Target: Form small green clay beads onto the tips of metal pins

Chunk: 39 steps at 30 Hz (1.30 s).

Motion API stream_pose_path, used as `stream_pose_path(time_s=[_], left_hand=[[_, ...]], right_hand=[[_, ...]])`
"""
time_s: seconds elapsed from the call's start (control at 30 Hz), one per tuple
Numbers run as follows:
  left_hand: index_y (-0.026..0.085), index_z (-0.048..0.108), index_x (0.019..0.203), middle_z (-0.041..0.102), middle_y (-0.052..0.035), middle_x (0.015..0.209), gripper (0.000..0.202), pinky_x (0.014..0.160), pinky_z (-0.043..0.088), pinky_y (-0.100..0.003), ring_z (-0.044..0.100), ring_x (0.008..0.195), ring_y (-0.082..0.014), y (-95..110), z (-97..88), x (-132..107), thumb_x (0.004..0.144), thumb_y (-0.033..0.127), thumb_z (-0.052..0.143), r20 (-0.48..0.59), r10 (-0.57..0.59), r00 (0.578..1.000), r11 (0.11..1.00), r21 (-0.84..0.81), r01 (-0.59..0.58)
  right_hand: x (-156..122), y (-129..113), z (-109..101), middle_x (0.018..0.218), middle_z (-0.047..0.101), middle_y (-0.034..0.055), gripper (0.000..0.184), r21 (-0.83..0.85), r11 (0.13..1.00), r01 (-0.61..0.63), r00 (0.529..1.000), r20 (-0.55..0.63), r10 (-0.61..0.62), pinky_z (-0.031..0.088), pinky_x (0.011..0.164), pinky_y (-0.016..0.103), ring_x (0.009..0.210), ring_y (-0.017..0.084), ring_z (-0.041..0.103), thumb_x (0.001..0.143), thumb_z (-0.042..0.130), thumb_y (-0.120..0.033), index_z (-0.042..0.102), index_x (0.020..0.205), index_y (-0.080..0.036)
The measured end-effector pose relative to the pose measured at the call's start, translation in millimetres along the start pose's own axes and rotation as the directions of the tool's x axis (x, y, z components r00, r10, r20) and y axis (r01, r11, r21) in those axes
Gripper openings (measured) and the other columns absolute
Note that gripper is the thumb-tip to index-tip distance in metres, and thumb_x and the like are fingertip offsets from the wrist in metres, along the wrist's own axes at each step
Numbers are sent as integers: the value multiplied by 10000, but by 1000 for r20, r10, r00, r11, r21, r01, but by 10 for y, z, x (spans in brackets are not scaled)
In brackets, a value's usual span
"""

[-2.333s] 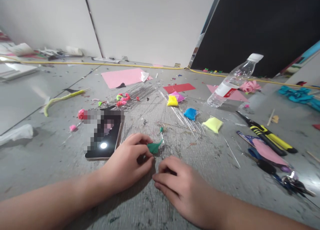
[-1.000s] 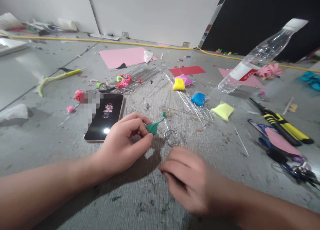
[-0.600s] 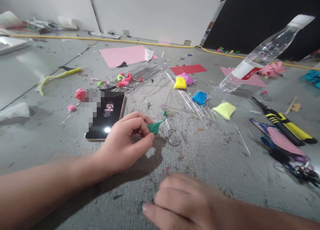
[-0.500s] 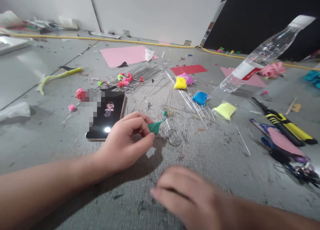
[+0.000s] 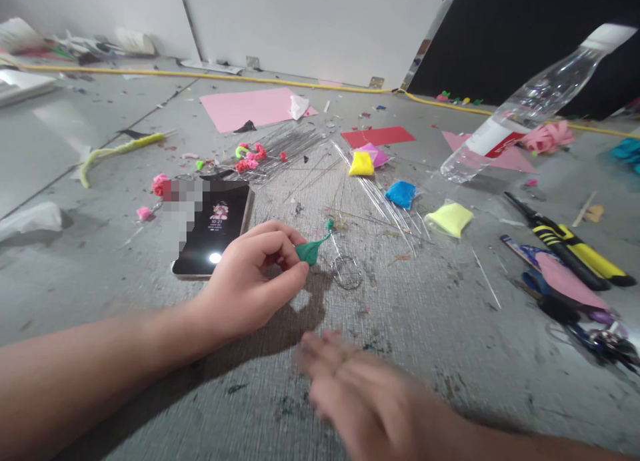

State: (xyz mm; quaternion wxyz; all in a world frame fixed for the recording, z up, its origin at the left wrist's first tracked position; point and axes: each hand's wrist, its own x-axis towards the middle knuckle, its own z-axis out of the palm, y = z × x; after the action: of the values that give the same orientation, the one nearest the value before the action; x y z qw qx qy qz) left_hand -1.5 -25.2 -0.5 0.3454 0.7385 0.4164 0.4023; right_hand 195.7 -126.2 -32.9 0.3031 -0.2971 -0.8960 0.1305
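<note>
Between the thumb and fingers of my left hand (image 5: pixel 257 274) is a green clay piece (image 5: pixel 307 251), wide like a leaf and drawn out to a thin tip. That tip reaches a small green ball (image 5: pixel 329 225) at the top of a metal chain. A metal key ring (image 5: pixel 347 272) lies flat on the table below the ball. Lower down, my right hand (image 5: pixel 365 394) is over the table, blurred by motion, its fingers stretched out and nothing seen in them. Left of my left hand lies a phone (image 5: pixel 215 237) with its screen lit.
Yellow (image 5: pixel 361 163), blue (image 5: pixel 401 194) and pale yellow packets (image 5: pixel 450 218) lie ahead, among thin wires (image 5: pixel 380 204). A plastic bottle (image 5: pixel 530 107) leans at the right. Nearer are a black-and-yellow tool (image 5: pixel 570 244) and a key bunch (image 5: pixel 607 341). A yellow cable (image 5: pixel 225 79) crosses the back.
My right hand has gone from curled fingers to stretched ones and shifted slightly left. My left hand and the green piece stay nearly in place.
</note>
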Motion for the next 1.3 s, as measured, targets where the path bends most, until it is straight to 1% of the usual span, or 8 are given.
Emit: stream_pose_path(time_s=[0.2, 0.3, 0.37, 0.47, 0.63, 0.9, 1.07, 1.3], left_hand=[[186, 573, 645, 644, -40, 913, 188, 639, 488, -282, 607, 781, -154, 7, 3, 12, 822, 173, 634, 2, -13, 1000, 1000, -10, 13], [188, 573, 646, 644, -41, 917, 187, 632, 489, -281, 605, 777, -153, 12, -2, 22, 823, 188, 632, 0, -21, 1000, 1000, -6, 21], [190, 574, 650, 646, -40, 916, 183, 644, 493, -284, 614, 799, -159, 14, -5, 23, 825, 195, 629, -4, -22, 1000, 1000, 4, 22], [191, 562, 643, 647, -42, 920, 191, 666, 499, -292, 630, 843, -172, 16, -5, 17, 825, 198, 622, -13, -21, 1000, 999, 26, 22], [191, 554, 636, 651, -47, 929, 202, 660, 490, -303, 639, 860, -186, 18, 0, 11, 823, 213, 628, -16, -32, 999, 998, 49, 33], [190, 572, 638, 658, -45, 922, 187, 663, 488, -302, 629, 838, -177, 29, -1, 15, 812, 219, 634, -21, -39, 999, 998, 54, 40], [195, 567, 636, 661, -50, 903, 188, 699, 510, -321, 642, 868, -199, 30, 4, 17, 807, 212, 642, -23, -26, 999, 999, 44, 27], [202, 566, 632, 660, -50, 884, 184, 691, 519, -315, 636, 871, -202, 36, 10, 27, 798, 204, 646, -23, -38, 999, 999, 28, 38]], right_hand=[[-56, 0, 161, 1209, 788, 46, 317, 224, 938, 265, 958, 48, -282, 394, 1203, 213, 1215, 92, 690, 1113, 400, -233, 678, 1198, -107], [45, 45, -41, 1195, 788, 83, 451, 242, 961, 132, 991, -3, -136, 514, 1088, 209, 1173, 121, 707, 1133, 258, -262, 670, 1192, -90], [112, 118, -178, 1004, 811, 114, 334, 181, 979, 96, 993, -80, -82, 621, 905, 317, 936, 190, 760, 1094, 372, -192, 697, 1080, -115], [183, 272, -263, 814, 761, 94, 227, 190, 982, -2, 988, -149, 30, 615, 690, 303, 737, 182, 714, 1033, 488, -112, 714, 1009, -117], [242, 402, -214, 827, 784, 42, 63, 326, 914, -242, 943, -142, 300, 603, 666, 269, 711, 155, 737, 937, 696, -139, 741, 974, -165], [215, 374, -211, 774, 765, 37, 51, 239, 951, -195, 951, -192, 244, 561, 642, 276, 669, 148, 706, 945, 707, -169, 734, 911, -143], [196, 395, -170, 776, 713, 70, 205, 21, 988, -154, 984, -86, 156, 530, 683, 383, 725, 215, 657, 1019, 618, -271, 748, 1012, -112], [218, 409, -212, 791, 701, 50, 100, 185, 961, -204, 970, -99, 224, 514, 702, 339, 740, 183, 643, 989, 644, -181, 713, 940, -126]])
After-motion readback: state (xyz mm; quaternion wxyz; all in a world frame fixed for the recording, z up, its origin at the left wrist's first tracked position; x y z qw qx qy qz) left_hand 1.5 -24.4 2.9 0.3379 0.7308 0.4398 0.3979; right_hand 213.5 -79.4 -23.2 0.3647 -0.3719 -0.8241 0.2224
